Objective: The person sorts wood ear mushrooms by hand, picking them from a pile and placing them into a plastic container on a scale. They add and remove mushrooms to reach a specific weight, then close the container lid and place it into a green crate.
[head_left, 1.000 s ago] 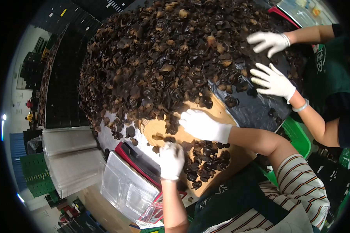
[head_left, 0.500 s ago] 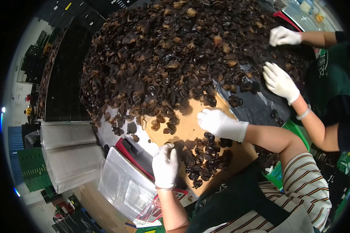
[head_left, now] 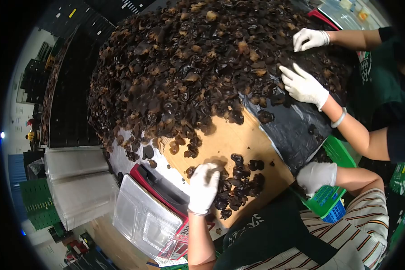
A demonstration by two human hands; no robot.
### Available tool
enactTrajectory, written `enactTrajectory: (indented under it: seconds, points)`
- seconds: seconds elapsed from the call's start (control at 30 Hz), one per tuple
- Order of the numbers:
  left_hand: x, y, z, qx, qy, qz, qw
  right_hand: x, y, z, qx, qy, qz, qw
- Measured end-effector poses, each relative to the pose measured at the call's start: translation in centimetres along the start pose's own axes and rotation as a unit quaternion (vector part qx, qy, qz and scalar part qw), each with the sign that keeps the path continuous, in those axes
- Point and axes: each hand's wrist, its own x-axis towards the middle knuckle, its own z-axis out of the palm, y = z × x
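Note:
A loose cluster of wood ear mushrooms (head_left: 240,180), dark and glossy, lies on a brown cardboard sheet (head_left: 220,139) in front of me. My left hand (head_left: 204,189), in a white glove, is at the left side of this cluster. Its fingers are curled down and closed, and their tips are partly hidden. Beside them a small mushroom piece (head_left: 191,172) shows. On the right, my gloved right hand (head_left: 317,177) reaches down over a green basket (head_left: 339,150) with dark pieces inside. I cannot see its fingertips.
A large heap of wood ear mushrooms (head_left: 180,76) covers the far side. At right, a co-worker's gloved hands (head_left: 306,87) touch the heap above black plastic sheeting (head_left: 292,130). A red-framed scale (head_left: 159,184) with a clear plastic tray (head_left: 144,216) stands left, near stacked clear containers (head_left: 78,180).
My right hand has swung from the cardboard to the green basket at right. My left hand has shifted slightly right to the cluster's edge. The co-worker's hands have moved left over the heap.

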Motion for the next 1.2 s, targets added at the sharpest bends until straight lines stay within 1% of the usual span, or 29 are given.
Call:
enactTrajectory:
  seconds: [0.03, 0.07, 0.1, 0.13, 0.17, 0.2, 0.27, 0.37, 0.4, 0.47, 0.5, 0.53, 0.57, 0.63, 0.67, 0.7, 0.73, 0.77, 0.83, 0.87, 0.93, 0.97, 1.0, 1.1, 1.13, 1.2]
  points:
    - [-0.3, -3.6, 0.8, -0.031, 0.032, 0.019, 0.999, -0.5, 0.2, 0.7, 0.011, -0.05, -0.005, 0.999]
    - [-0.4, -3.5, 0.2, -0.134, 0.024, -0.039, 0.99, -0.8, -0.2, 0.1, 0.007, 0.008, -0.008, 1.0]
    - [-0.5, -3.0, -0.2, -0.236, 0.015, -0.096, 0.967, -1.0, -0.7, -0.6, 0.004, 0.067, -0.011, 0.998]
    - [-0.6, -2.3, -0.6, -0.258, 0.017, -0.128, 0.958, -0.1, -0.5, -0.4, 0.011, 0.2, -0.046, 0.979]
    - [-0.6, -2.4, -0.6, -0.234, 0.022, -0.12, 0.965, 1.0, -0.9, -2.0, -0.033, 0.224, -0.057, 0.972]
    - [-0.7, -2.6, -0.5, -0.209, 0.029, -0.112, 0.971, 2.4, -0.8, -2.0, -0.02, 0.403, -0.093, 0.91]
    - [-0.8, -1.8, -0.5, -0.151, 0.046, -0.097, 0.983, 5.7, -1.0, -4.1, 0.009, 0.561, -0.126, 0.819]
    - [-1.2, -1.6, -0.7, 0.046, 0.096, -0.067, 0.992, 10.2, -0.7, -5.6, -0.047, 0.626, -0.144, 0.765]
    - [-1.1, -1.6, -0.7, 0.096, 0.145, -0.013, 0.985, 10.6, -0.5, -5.6, -0.064, 0.612, -0.143, 0.775]
    - [-1.2, -0.8, -0.8, 0.172, 0.186, 0.041, 0.967, 11.0, -0.2, -5.7, -0.1, 0.583, -0.14, 0.794]
    - [-1.3, -0.1, -0.9, 0.208, 0.205, 0.067, 0.954, 10.7, -0.2, -5.7, -0.09, 0.543, -0.113, 0.827]
    - [-1.6, 0.7, -0.8, 0.148, 0.168, 0.046, 0.973, 10.0, 0.0, -5.6, -0.081, 0.501, -0.085, 0.858]
    - [-1.3, 0.1, -0.7, 0.196, 0.136, 0.153, 0.959, 9.1, 0.1, -5.6, -0.072, 0.456, -0.057, 0.885]
    - [-2.0, 0.5, 0.8, 0.197, 0.036, 0.144, 0.969, 5.9, -0.6, -6.1, -0.082, 0.317, -0.041, 0.944]
    - [-1.8, 0.5, 1.5, 0.226, 0.019, 0.162, 0.961, 4.8, -0.6, -5.9, -0.085, 0.244, -0.032, 0.965]
    - [-1.8, 1.0, 1.9, 0.274, -0.019, 0.131, 0.953, 4.1, 0.0, -4.9, -0.062, 0.17, -0.06, 0.982]
    - [-1.7, 0.5, 2.1, 0.269, -0.028, 0.134, 0.953, 3.5, -0.1, -4.2, -0.038, 0.095, -0.087, 0.991]
    - [-1.5, -0.2, 2.5, 0.263, -0.038, 0.139, 0.954, 2.7, -0.7, -3.7, -0.05, 0.054, -0.06, 0.995]
    - [-1.3, -1.3, 2.7, 0.224, -0.028, 0.133, 0.965, 1.4, -1.7, -4.2, -0.03, 0.024, -0.019, 0.999]
    - [-1.2, -1.6, 2.6, 0.207, -0.023, 0.129, 0.97, 1.3, -1.6, -4.0, -0.004, 0.08, -0.021, 0.997]
    - [-1.3, -1.0, 1.9, 0.198, -0.045, 0.14, 0.969, 1.1, -1.3, -3.8, 0.049, 0.192, -0.023, 0.98]
    - [-1.4, -0.4, 1.6, 0.193, -0.055, 0.145, 0.969, 1.2, -1.2, -3.5, 0.053, 0.224, -0.025, 0.973]
    - [-1.6, 0.4, 1.3, 0.235, -0.069, 0.148, 0.958, 1.6, -1.0, -3.2, 0.057, 0.255, -0.028, 0.965]
    - [-1.8, -0.4, 1.8, 0.27, -0.08, 0.151, 0.948, 3.2, -0.8, -2.0, 0.067, 0.329, -0.067, 0.939]
    - [-1.8, -0.9, 1.8, 0.258, -0.067, 0.154, 0.951, 3.5, -0.7, -1.8, 0.07, 0.351, -0.083, 0.93]
    - [-1.8, -1.2, 1.5, 0.196, -0.006, 0.136, 0.971, 3.4, -0.5, -1.7, 0.068, 0.369, -0.095, 0.922]
